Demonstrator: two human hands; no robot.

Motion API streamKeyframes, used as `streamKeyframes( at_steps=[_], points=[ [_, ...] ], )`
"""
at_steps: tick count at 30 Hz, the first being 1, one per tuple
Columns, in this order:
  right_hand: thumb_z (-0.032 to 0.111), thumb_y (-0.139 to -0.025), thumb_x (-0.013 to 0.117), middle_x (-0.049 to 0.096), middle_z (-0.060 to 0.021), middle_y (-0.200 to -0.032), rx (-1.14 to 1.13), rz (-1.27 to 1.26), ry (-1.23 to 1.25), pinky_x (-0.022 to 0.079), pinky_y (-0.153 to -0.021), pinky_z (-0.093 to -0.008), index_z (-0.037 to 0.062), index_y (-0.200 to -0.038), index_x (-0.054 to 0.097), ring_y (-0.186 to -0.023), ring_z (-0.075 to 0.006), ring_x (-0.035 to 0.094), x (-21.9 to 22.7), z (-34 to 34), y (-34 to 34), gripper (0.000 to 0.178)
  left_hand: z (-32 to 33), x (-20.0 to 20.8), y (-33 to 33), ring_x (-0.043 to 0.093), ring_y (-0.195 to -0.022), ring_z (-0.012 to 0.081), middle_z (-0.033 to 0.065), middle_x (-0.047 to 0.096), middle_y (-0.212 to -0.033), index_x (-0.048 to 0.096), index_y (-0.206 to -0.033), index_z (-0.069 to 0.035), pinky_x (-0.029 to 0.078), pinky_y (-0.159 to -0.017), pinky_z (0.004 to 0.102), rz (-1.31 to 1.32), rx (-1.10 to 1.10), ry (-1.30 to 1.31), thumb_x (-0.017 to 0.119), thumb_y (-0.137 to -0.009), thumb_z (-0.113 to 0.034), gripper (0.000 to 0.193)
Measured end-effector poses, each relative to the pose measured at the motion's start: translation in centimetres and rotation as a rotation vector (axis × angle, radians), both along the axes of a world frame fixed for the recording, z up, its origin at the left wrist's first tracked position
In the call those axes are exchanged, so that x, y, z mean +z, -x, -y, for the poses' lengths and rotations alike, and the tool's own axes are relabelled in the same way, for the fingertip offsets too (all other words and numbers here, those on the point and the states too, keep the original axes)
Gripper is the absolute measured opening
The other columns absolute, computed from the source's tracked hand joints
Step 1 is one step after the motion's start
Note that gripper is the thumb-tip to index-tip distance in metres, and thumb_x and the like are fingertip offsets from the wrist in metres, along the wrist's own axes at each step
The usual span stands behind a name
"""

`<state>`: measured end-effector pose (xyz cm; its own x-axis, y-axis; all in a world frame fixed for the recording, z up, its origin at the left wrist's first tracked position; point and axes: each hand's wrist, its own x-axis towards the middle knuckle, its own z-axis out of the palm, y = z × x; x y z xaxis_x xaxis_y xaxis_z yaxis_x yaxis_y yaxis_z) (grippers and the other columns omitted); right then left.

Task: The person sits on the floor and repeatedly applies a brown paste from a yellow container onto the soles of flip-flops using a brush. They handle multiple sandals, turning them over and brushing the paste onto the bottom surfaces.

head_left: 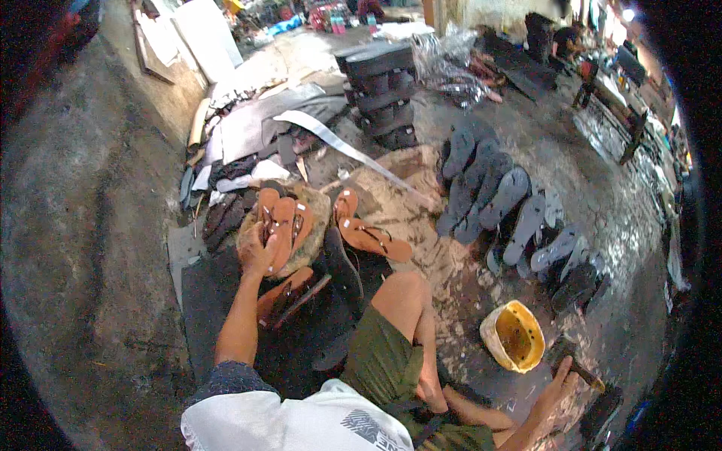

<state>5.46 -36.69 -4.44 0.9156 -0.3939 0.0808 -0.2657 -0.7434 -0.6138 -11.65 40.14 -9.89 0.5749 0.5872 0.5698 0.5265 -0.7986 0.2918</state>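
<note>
My left hand (258, 252) is closed on a tan flip-flop (281, 234), which overlaps other tan flip-flops over a round, stone-like block (310, 252). Just below lies another tan flip-flop (284, 295) with dark straps. To the right of the block rests a tan flip-flop (376, 240) with a dark thong, and a second one partly shows behind it. Far over at the lower right, my right hand (553, 389) grips a short bar-like tool (588, 375) with a brown edge; its exact kind is unclear. A yellowish container (492, 347) with brown contents stands near that hand.
Many dark soles (524, 228) lie in an overlapping row on the right. Behind stands a stack of black sole-like pieces (385, 94). A white strip (331, 138) crosses the scraps (248, 120) at the back. Clear plastic (444, 64) is heaped beyond the stack.
</note>
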Motion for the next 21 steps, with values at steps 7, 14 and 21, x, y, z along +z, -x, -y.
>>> streamKeyframes(
  at_steps=[7, 14, 21],
  points=[
    [0.04, -0.101, 0.066, 0.038, -0.0244, -0.157, 0.097, -0.1, -0.418, 0.031, -0.12, -0.046, -0.0023, -0.147, 0.051, -0.142, -0.0353, 0.04, 0.4, -3.6, -1.8, 0.064, -0.2, 3.5, -4.0, 0.067, -0.109, 0.0377, 0.018, 0.069, -0.121, 0.074, -0.116, -0.012, 0.054, -0.095, 0.0496, -0.573, 0.116, 0.148, 0.074, -0.087, -0.036, 0.037],
    [0.035, -0.101, 0.067, 0.055, -0.0259, -0.143, 0.011, 0.085, -0.435, 0.042, -0.11, -0.0434, -0.0003, -0.131, 0.066, -0.13, -0.0373, 0.054, -2.5, 0.4, 0.5, 0.047, 1.8, 10.0, -5.5, 0.071, -0.096, 0.0313, 0.0135, 0.072, -0.1, 0.079, -0.1, -0.011, 0.056, -0.085, 0.0437, -0.482, -0.248, 0.326, 0.068, -0.092, -0.033, 0.026],
    [0.014, -0.091, 0.074, 0.072, -0.01, -0.103, 0.544, -0.06, -0.284, 0.051, -0.092, -0.0345, -0.0009, -0.12, 0.068, -0.103, -0.0211, 0.066, -6.0, -0.3, -3.9, 0.033, 16.7, 18.5, -9.4, 0.065, -0.114, 0.0293, 0.0055, 0.067, -0.123, 0.075, -0.114, -0.018, 0.051, -0.096, 0.041, -0.347, -0.863, -0.31, 0.066, -0.09, -0.018, 0.026]
  ],
)
